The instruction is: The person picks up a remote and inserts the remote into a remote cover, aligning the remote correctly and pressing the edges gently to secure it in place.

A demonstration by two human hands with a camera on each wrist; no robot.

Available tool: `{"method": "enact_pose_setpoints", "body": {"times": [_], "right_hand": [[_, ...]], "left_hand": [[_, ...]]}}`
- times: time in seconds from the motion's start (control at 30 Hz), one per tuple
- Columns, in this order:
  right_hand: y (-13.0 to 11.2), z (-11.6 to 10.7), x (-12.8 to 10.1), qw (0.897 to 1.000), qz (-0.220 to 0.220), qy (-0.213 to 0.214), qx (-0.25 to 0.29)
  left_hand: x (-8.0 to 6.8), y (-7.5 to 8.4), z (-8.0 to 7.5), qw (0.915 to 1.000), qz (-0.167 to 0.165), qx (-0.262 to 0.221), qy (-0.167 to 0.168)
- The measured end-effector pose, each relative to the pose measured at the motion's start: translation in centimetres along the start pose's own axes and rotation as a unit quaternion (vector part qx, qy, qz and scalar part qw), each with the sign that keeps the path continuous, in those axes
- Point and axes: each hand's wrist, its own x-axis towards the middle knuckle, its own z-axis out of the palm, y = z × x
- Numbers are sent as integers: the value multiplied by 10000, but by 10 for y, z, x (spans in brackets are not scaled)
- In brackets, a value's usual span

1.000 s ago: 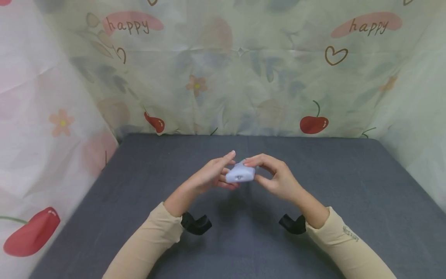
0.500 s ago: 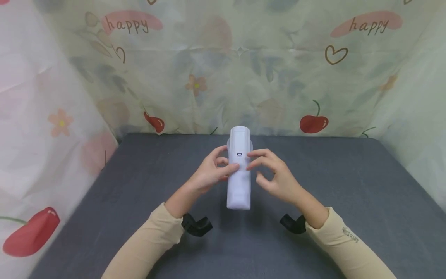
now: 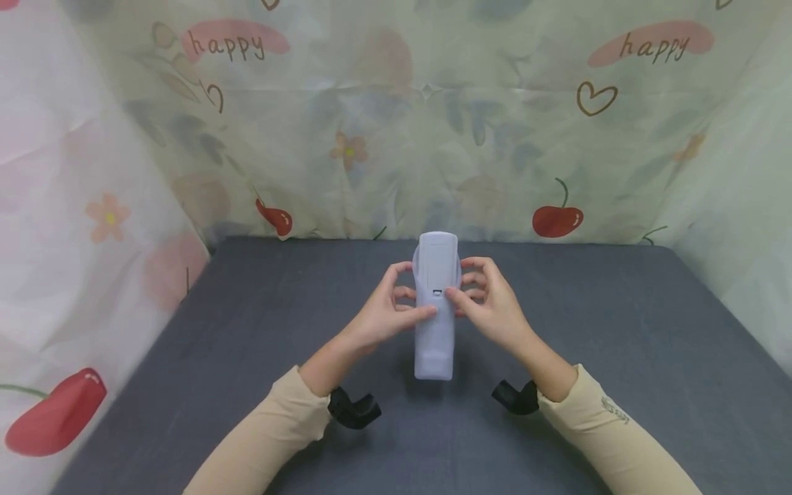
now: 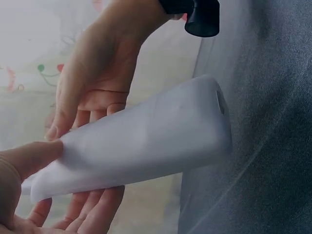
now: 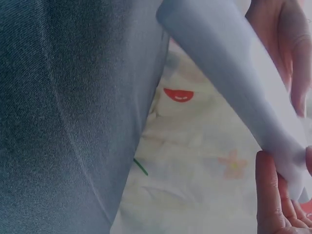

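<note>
Head view: gripping pale remote point(image 3: 436, 309) w/ both thumbs on its back near small slot, fingers curling round sides — left hand point(image 3: 385, 313) at 9 o'clock, right hand point(image 3: 491, 309) at 3. Holding remote lengthwise above grey table point(image 3: 619, 344), patterned cloth point(image 3: 371, 124) hanging at 12.

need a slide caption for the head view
Both hands, left hand and right hand, hold a pale remote-shaped device above a grey table.

Remote point(image 3: 436, 309) front hidden; wrist views — fingertips point(image 5: 267, 195) cropped.
</note>
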Motion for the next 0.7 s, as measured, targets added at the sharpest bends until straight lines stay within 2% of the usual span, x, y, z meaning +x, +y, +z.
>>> {"method": "enact_pose_setpoints", "body": {"times": [0.2,0.27,0.4,0.5,0.7], "right_hand": [[0,2,-1,9996,-216,-158,71],[1,2,-1,9992,-262,-273,163],[-1,3,-2,9984,-224,-457,228],[-2,3,-2,9983,-122,-536,186],[-2,2,-1,9980,-93,-604,188]], "left_hand": [[1,7,1,9985,139,60,519],[2,10,0,9971,386,100,645],[3,13,0,9891,1131,455,824],[2,12,0,9811,1551,710,910],[2,13,-2,9787,1716,784,815]]}}
